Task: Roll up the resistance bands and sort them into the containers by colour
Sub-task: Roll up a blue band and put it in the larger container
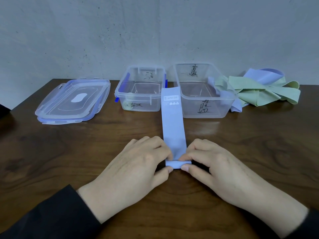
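— Both hands pinch the near end of the blue band (173,125), left hand (136,163) and right hand (212,163) curled round its first fold on the table (51,152).
— Could it slip?
— Likely; uneven thumb pressure would skew the roll sideways or let it spring open.

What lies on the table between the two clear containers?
In the head view, the far end of the blue band being rolled runs up between the left container and right container, its printed label showing there.
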{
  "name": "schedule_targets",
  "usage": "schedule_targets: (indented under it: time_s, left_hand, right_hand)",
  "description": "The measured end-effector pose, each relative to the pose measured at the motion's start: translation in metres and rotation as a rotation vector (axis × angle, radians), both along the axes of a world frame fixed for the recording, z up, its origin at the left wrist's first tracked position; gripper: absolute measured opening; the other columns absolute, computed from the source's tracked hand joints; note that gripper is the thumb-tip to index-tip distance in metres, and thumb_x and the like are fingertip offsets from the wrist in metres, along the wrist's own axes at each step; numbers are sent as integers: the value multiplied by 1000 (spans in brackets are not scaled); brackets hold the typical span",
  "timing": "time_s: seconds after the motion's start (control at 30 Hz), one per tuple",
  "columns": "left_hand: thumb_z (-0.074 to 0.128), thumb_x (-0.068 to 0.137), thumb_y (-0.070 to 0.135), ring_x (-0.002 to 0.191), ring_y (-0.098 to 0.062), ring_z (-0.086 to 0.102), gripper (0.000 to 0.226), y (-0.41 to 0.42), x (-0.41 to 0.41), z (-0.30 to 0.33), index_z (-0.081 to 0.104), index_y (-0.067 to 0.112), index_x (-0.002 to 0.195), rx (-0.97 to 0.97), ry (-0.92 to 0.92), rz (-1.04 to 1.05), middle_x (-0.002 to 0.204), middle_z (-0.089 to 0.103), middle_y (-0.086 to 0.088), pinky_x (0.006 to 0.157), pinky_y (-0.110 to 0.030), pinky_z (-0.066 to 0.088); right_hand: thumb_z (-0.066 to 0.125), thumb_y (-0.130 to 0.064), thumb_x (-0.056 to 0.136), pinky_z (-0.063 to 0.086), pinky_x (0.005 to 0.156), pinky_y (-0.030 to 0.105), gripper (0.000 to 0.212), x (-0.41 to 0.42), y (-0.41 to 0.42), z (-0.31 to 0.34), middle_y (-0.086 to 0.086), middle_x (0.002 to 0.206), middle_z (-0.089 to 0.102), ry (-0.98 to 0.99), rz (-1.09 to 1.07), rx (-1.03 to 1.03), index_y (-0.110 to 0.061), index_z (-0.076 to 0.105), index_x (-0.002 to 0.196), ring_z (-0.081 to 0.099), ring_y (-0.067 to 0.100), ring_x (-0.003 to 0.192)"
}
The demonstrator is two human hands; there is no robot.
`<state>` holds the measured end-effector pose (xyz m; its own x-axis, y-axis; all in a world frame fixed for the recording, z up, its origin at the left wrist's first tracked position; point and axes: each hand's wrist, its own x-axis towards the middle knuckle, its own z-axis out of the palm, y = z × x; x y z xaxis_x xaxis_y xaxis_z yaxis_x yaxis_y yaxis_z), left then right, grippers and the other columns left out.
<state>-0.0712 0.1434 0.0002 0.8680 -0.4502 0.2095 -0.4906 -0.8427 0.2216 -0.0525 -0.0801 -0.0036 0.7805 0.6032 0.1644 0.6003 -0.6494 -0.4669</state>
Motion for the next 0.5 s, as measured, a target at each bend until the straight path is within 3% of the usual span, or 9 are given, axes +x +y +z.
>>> schedule_targets:
  time_s: [0.27, 0.5]
  left_hand:
    - [30, 90, 52, 87, -4, 48, 35, 0, -1, 3, 62, 38, 98, 8, 22, -6, 100, 53, 21, 79, -22, 39]
    - [46, 84, 58, 87, -4, 50, 26, 1, -1, 3, 58, 39, 97, -10, 41, -4, 102, 50, 22, 82, -23, 41]
  right_hand:
    - [65, -45, 87, 38, 83, 15, 17, 0, 0, 0, -22, 96, 53, 17, -2, -1, -39, 63, 104, 49, 3, 99]
    - [52, -44, 94, 41, 85, 20, 18, -2, 0, 0, -22, 98, 51, 18, 7, 8, -38, 66, 103, 51, 8, 100]
